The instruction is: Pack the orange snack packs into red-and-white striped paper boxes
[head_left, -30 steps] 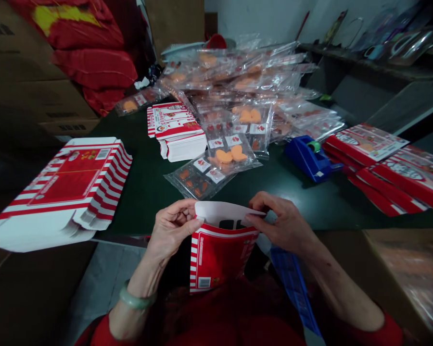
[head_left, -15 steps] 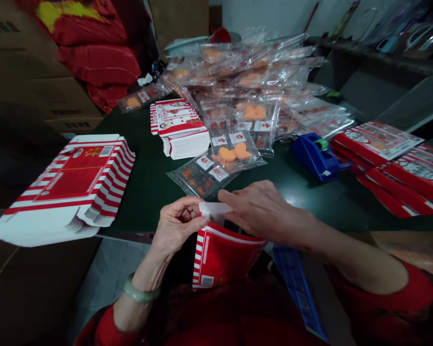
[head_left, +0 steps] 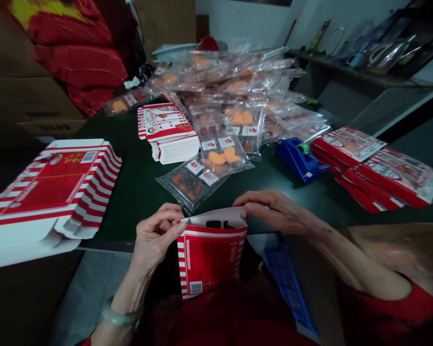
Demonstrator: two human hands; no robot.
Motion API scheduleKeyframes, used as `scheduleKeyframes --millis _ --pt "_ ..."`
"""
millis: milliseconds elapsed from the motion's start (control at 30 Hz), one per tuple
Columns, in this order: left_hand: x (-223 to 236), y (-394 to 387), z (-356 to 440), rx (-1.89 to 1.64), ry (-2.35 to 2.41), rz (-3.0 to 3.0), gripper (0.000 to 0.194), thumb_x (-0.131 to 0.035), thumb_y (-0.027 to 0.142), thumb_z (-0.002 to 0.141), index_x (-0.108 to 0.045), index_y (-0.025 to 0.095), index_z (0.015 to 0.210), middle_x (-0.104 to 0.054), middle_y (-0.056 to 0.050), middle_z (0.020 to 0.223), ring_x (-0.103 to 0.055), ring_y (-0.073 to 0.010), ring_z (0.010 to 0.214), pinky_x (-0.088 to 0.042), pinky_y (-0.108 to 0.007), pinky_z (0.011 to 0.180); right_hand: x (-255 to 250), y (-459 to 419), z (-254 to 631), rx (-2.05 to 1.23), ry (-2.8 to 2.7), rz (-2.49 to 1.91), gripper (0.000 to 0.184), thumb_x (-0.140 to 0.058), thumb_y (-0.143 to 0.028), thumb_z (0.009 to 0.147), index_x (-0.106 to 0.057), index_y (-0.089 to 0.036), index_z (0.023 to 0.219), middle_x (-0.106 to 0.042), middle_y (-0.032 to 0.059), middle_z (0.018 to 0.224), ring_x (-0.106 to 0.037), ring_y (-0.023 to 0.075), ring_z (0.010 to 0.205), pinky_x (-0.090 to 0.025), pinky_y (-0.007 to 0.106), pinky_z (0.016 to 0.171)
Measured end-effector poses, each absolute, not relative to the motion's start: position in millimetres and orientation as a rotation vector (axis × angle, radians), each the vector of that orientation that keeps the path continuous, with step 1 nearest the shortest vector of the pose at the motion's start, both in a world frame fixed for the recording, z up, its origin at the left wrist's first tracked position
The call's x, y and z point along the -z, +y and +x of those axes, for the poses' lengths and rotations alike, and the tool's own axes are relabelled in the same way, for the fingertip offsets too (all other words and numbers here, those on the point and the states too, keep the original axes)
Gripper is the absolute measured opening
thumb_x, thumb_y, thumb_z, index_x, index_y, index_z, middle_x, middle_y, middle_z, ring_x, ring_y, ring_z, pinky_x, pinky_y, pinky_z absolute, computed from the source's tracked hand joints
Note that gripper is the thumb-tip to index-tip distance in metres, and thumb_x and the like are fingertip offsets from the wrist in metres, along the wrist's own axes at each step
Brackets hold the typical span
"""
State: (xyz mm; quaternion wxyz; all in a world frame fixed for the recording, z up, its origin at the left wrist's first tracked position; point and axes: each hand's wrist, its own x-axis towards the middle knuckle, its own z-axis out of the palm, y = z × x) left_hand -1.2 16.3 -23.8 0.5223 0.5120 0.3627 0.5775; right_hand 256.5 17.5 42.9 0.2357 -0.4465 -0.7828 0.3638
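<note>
A red-and-white striped cardboard box [head_left: 211, 259] stands upright near my body, its top end open. My left hand [head_left: 160, 235] pinches the upper left edge of the box, and a pale green bangle circles that wrist. At the upper right corner, my right hand [head_left: 270, 209] has its fingers closed on the white top flap [head_left: 216, 216]. Just beyond the box lies a clear packet [head_left: 191, 185] of small brown pieces. Another clear packet [head_left: 223, 154] with orange heart-shaped pieces overlaps it.
Flat striped cartons [head_left: 54, 187] are stacked at the left, with a smaller carton stack [head_left: 169, 132] behind. A large pile of clear packets [head_left: 238, 81] fills the back. A blue tape dispenser [head_left: 299, 158] sits near printed boxes [head_left: 378, 168] at the right. A blue crate [head_left: 288, 283] is below.
My right hand has moved from the middle of the box's top to its right corner. The opening now shows wider and the white flap stands up. The view has shifted slightly right.
</note>
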Motion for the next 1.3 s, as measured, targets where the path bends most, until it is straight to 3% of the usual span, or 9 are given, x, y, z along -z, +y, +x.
scheduleKeyframes --millis 133,333,467,633,800,1033,1300 --pt "21 17 0 -1.374 0.840 1.230 0.014 -0.080 0.012 0.063 -0.074 0.019 0.073 -0.062 -0.003 0.079 -0.051 -0.0075 0.061 -0.039 -0.015 0.048 -18 3 262 -1.448 -1.470 -1.258 0.052 -0.042 -0.058 0.089 -0.065 -0.017 0.067 -0.062 0.0008 0.063 -0.054 0.0115 0.059 -0.042 0.024 0.057" --pt "14 14 2 -1.335 0.863 1.224 0.013 -0.079 0.012 0.062 -0.073 0.019 0.071 -0.060 -0.004 0.080 -0.053 -0.0091 0.063 -0.042 -0.016 0.049 -18 -3 251 -1.699 -1.298 -1.150 0.034 -0.065 -0.051 0.076 -0.065 -0.017 0.074 -0.060 -0.0024 0.063 -0.053 0.0095 0.057 -0.043 0.022 0.057" --pt "17 12 -3 -1.355 0.889 1.278 0.011 -0.080 0.013 0.062 -0.072 0.017 0.068 -0.059 -0.005 0.076 -0.054 -0.0125 0.071 -0.043 -0.017 0.053 -25 -7 253 -1.530 -1.561 -1.227 0.023 -0.068 -0.038 0.076 -0.067 -0.018 0.088 -0.066 0.0000 0.075 -0.057 0.0117 0.064 -0.044 0.023 0.058" --pt "16 12 -11 -1.255 0.764 1.384 0.010 -0.077 0.018 0.068 -0.072 0.017 0.077 -0.059 -0.006 0.083 -0.055 -0.0137 0.072 -0.046 -0.022 0.059 -26 -10 254 -1.404 -1.714 -1.262 0.016 -0.064 -0.034 0.079 -0.065 -0.019 0.082 -0.060 -0.0018 0.065 -0.050 0.0096 0.054 -0.037 0.020 0.047" --pt "5 9 -16 -1.162 0.709 1.493 0.010 -0.073 0.019 0.072 -0.070 0.017 0.081 -0.063 -0.009 0.081 -0.059 -0.0184 0.079 -0.049 -0.025 0.061 -27 -16 252 -1.235 -1.780 -1.135 0.021 -0.060 -0.037 0.081 -0.068 -0.020 0.091 -0.067 0.0015 0.078 -0.058 0.0130 0.065 -0.045 0.022 0.056" --pt "-3 4 -5 -1.219 0.765 1.533 0.007 -0.073 0.018 0.071 -0.070 0.017 0.077 -0.062 -0.007 0.078 -0.058 -0.0150 0.070 -0.047 -0.021 0.055 -29 -20 253 -1.225 -1.896 -1.122 0.026 -0.066 -0.041 0.077 -0.070 -0.022 0.094 -0.069 0.0014 0.080 -0.061 0.0147 0.069 -0.047 0.023 0.058" --pt "0 2 -7 -1.175 0.740 1.550 0.010 -0.071 0.013 0.072 -0.068 0.017 0.081 -0.059 -0.007 0.084 -0.055 -0.0132 0.072 -0.043 -0.018 0.055 -33 -23 250 -0.748 -2.252 -1.162 0.021 -0.053 -0.027 0.088 -0.061 -0.016 0.105 -0.069 0.0068 0.091 -0.063 0.0151 0.075 -0.047 0.026 0.065"
